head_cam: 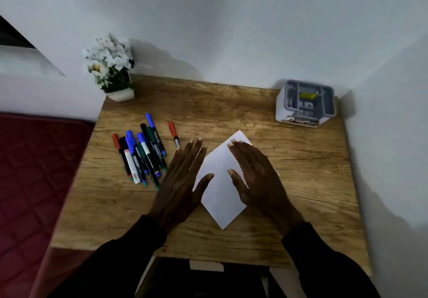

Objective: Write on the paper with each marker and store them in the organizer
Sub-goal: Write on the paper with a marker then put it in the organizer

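Neither hand holds anything; the left hand (183, 182) and right hand (257, 177) are both flat, fingers straight and close together, palms down; the paper (220, 193) lies between and under them, turned corner-on like a diamond; the right hand covers its right half, the left thumb reaches over its left edge, the other left fingers lie over bare table (231, 103); whether the palms press down or hover cannot be told. Just left of the left fingers lies a heap of markers (141, 156), capped in blue, green, black and red, roughly side by side; a lone red marker (173, 134) lies just beyond the left fingertips, apart from the heap. Well beyond the right hand, at the far right corner, stands the organizer (305, 103), white with grey compartments; far beyond the left hand, at the far left corner, a pot of white flowers (111, 66); left of the table, a red quilt (34, 182).
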